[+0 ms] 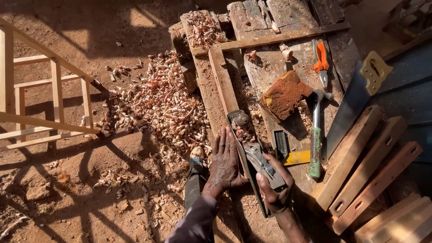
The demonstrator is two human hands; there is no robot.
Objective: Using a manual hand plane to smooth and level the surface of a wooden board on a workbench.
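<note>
- Our right hand (275, 185) grasps the rear of the metal hand plane (253, 155), fingers wrapped over its back end.
- Our left hand (224, 161) lies flat and released, fingers spread, pressed on the wood just beside the plane's left flank — it grips nothing.
- The plane rests tilted on its edge along the long wooden strip (223, 85), which runs away from us and meets a crosspiece (274, 39) at a corner; curled shavings sit in the plane's mouth.
- Just right of the plane lies a try square with a yellow stock (294, 157), then a hammer with a green handle (316, 139), both on the rough workbench (270, 67).
- Beyond them we see a rust-brown block (285, 93), orange-handled pliers (321, 60) and a handsaw (355, 101) with a pale handle.
- Mortised wooden rails (364, 166) lean at the bench's right edge.
- To the left, a heap of wood shavings (157, 101) covers the dirt — further out stands a pale wooden frame (49, 103).
- Our foot in a sandal (197, 157) shows below the left hand.
</note>
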